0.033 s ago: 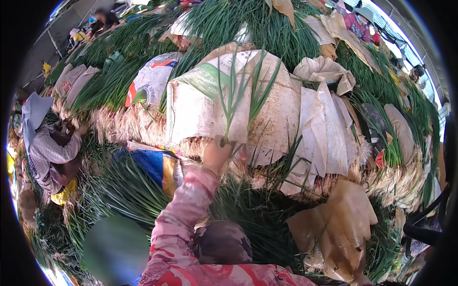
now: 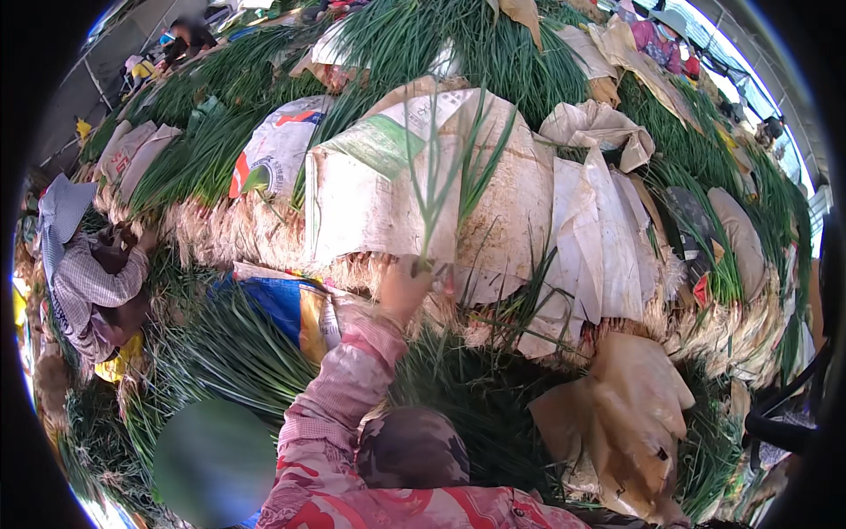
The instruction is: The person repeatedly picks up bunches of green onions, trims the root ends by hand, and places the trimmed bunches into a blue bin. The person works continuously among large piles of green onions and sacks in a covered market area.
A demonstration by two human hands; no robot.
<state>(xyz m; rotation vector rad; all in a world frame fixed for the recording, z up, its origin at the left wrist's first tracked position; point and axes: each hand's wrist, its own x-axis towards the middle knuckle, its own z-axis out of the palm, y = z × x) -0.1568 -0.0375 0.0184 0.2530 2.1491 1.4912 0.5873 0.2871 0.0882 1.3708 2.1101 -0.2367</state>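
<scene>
My left hand [image 2: 405, 287], in a pink patterned sleeve, reaches forward to the middle of the view. Its closed fingers pinch the lower end of a green onion [image 2: 426, 214], whose thin leaves fan upward, slightly blurred. Behind it lies a whitish woven sack [image 2: 379, 207] with a green patch, draped over heaped green onions. Just below the sack's edge, close to my hand, pale roots [image 2: 366, 271] stick out. Some loose green leaves [image 2: 478, 181] stand against the sack right of the held onion. My right hand is not visible.
A large heap of green onions [image 2: 458, 53] rises ahead. More onions [image 2: 233, 353] lie at near left beside a blue sack [image 2: 273, 300]. A brown crumpled sheet [image 2: 630, 423] lies near right. At left a person in a wide hat [image 2: 66, 212] works; others are farther back.
My left hand has shifted slightly right and down with the green onion. The onion's leaves have moved a little to the right and look more blurred.
</scene>
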